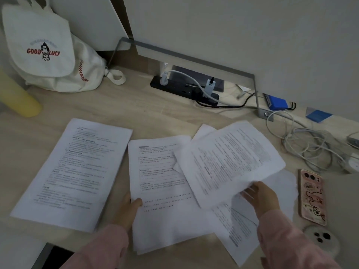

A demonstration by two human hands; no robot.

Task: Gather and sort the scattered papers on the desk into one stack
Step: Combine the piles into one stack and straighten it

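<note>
Black plastic power strip (pixel 184 91) at the rear of the pale wooden counter (pixel 136 107). Left of it: white canvas bag (pixel 48 55), yellow cylinder (pixel 19 100). Right of it: tangled white cables (pixel 310 148), pink-cased phone (pixel 312 197).

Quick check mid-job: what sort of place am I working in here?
Probably a home or dorm study corner: printed papers spread on a wooden desk, a power strip in use at the back, and a canvas bag in the corner.

Single head cam, wide-angle, faces fwd + down, close over desk (pixel 147 113).
</note>
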